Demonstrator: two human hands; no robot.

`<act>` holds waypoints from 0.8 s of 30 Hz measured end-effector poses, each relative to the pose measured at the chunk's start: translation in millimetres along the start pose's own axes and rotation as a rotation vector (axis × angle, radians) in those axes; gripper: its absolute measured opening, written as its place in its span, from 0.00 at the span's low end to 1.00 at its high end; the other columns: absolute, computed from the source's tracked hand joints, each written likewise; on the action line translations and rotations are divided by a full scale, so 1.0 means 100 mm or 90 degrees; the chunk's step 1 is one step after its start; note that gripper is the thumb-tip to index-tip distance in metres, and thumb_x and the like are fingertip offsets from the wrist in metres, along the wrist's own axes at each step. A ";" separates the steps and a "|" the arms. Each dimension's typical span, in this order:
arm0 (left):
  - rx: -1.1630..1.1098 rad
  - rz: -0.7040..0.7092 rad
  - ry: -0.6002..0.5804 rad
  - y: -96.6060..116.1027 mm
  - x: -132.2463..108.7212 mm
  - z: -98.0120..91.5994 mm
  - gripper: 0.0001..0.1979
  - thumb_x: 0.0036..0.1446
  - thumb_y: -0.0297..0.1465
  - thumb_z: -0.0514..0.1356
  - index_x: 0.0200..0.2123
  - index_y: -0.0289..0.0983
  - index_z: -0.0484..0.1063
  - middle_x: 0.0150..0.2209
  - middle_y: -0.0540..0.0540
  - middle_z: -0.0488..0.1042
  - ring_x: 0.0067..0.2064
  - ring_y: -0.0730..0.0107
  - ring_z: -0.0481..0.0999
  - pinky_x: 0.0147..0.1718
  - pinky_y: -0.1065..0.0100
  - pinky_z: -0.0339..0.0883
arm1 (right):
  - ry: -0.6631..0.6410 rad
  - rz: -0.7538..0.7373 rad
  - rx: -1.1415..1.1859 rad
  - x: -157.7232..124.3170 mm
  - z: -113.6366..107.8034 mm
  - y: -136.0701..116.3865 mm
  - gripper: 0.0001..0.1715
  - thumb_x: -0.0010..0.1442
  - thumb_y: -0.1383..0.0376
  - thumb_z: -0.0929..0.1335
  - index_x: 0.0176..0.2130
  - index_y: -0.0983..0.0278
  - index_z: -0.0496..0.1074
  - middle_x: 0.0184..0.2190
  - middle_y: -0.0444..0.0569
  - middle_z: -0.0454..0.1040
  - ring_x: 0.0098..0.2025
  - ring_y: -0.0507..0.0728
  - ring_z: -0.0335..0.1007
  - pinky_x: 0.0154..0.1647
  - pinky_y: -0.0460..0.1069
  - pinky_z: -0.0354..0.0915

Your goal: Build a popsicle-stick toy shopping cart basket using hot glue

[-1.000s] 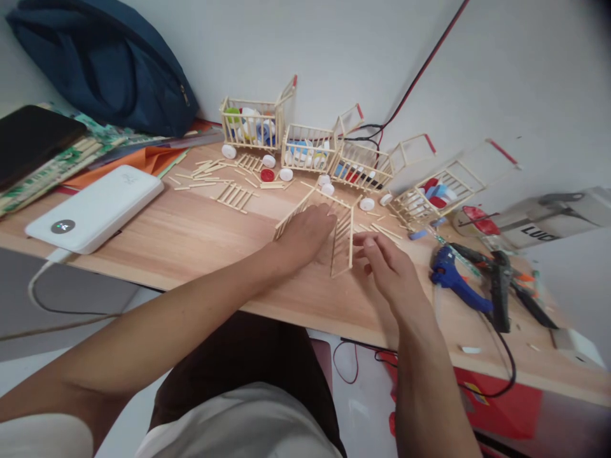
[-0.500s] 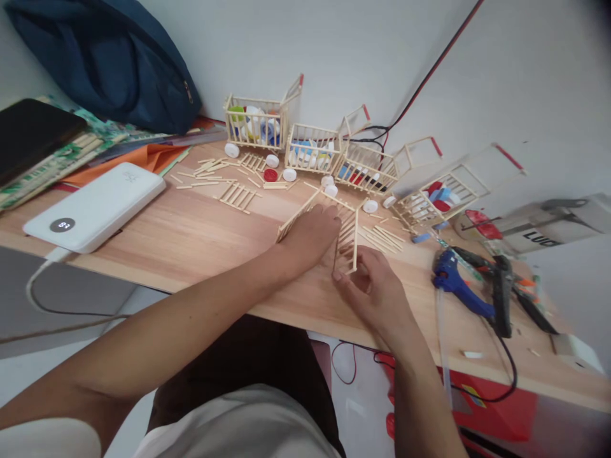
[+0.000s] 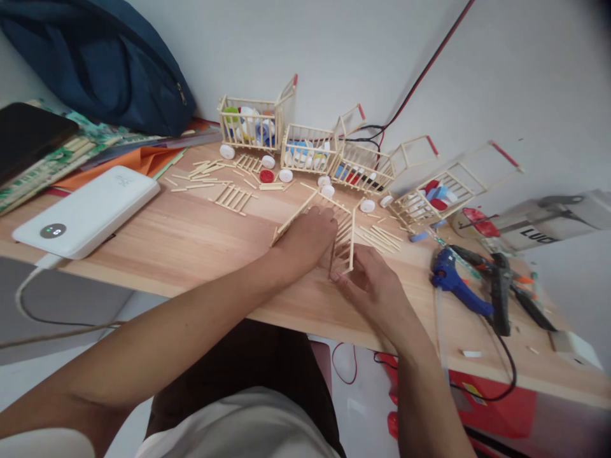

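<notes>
A small basket frame of thin wooden sticks (image 3: 347, 230) stands on the wooden table in front of me. My left hand (image 3: 312, 235) reaches into it from the left, its fingers bent down against the sticks and partly hidden. At the frame's near right corner, my right hand (image 3: 370, 277) grips the stick edge between thumb and fingers. Loose sticks (image 3: 379, 238) lie just to the right of the frame. A ladder-like stick panel (image 3: 233, 199) lies flat to the left.
Several finished stick carts (image 3: 251, 124) holding bottle caps line the wall. A blue glue gun (image 3: 451, 273) and pliers (image 3: 501, 292) lie at the right. A white power bank (image 3: 86, 213) with a cable sits at the left, before a dark blue bag (image 3: 105, 70).
Both hands keep almost the same hold on the stick frame. The whole view has shifted slightly, so things appear a little further left. The power bank's display reads differently.
</notes>
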State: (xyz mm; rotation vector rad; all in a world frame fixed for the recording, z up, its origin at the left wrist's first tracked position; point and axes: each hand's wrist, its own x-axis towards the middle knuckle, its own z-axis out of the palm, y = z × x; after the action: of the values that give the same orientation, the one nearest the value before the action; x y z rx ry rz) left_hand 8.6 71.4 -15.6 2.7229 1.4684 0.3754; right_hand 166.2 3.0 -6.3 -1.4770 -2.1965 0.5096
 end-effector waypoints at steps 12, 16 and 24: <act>0.068 0.135 0.244 -0.23 0.37 -0.28 0.14 0.63 0.22 0.49 0.33 0.35 0.74 0.37 0.41 0.73 0.45 0.57 0.69 0.43 0.57 0.63 | -0.008 0.033 0.033 -0.05 -0.06 0.03 0.18 0.62 0.53 0.67 0.47 0.61 0.70 0.46 0.53 0.73 0.47 0.62 0.68 0.47 0.55 0.63; 0.074 0.209 0.239 -0.32 0.53 -0.17 0.14 0.63 0.23 0.50 0.33 0.34 0.75 0.34 0.41 0.74 0.44 0.56 0.69 0.41 0.56 0.62 | 0.035 0.094 0.107 -0.03 -0.09 0.06 0.20 0.66 0.50 0.62 0.47 0.60 0.70 0.42 0.50 0.76 0.42 0.59 0.70 0.41 0.52 0.64; 0.086 0.172 0.173 -0.19 0.56 -0.25 0.14 0.62 0.22 0.52 0.30 0.32 0.76 0.28 0.40 0.74 0.45 0.53 0.70 0.40 0.58 0.61 | 0.204 0.170 0.133 0.42 -0.06 0.17 0.20 0.62 0.49 0.63 0.33 0.62 0.71 0.28 0.46 0.74 0.28 0.54 0.67 0.32 0.50 0.61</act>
State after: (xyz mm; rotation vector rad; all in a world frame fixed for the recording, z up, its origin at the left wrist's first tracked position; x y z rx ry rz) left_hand 16.6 126.1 16.9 3.0909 1.2117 0.7058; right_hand 168.7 49.0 -4.2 -1.6182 -1.6615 0.5293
